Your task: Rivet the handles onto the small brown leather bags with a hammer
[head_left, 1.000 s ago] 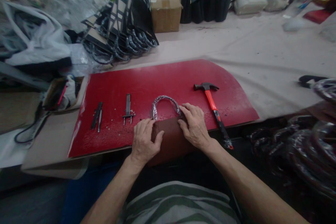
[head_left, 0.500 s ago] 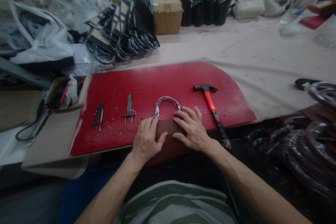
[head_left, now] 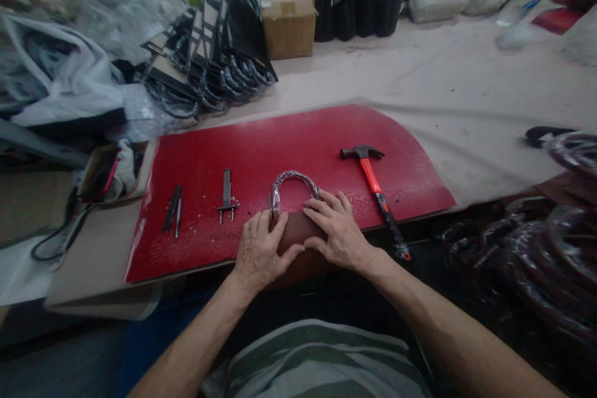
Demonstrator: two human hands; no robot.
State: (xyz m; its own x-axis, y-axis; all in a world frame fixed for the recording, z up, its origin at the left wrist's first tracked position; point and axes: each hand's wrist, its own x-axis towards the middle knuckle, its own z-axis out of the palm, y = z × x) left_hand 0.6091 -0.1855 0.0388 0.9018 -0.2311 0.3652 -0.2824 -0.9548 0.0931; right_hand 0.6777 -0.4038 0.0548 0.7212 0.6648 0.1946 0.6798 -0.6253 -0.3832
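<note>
A dark brown leather piece (head_left: 296, 230) lies at the near edge of the red board (head_left: 289, 143), with a plastic-wrapped curved handle (head_left: 291, 179) arching up from its top. My left hand (head_left: 259, 252) presses on the piece's left side, fingers near the handle's left end. On the right side rests my right hand (head_left: 338, 230), its fingers spread flat over the top edge by the handle's right end. Both hands press down rather than grip.
A red-handled hammer (head_left: 375, 189) lies right of my hands. Small metal tools (head_left: 227, 196) and thin rods (head_left: 172, 208) lie on the board's left. Stacked bags (head_left: 219, 50), a cardboard box (head_left: 288, 22) and wrapped handles (head_left: 555, 242) surround the work area.
My right hand slid left along the leather piece's top edge and flattened, and my left hand closed in slightly. The view shifted a little.
</note>
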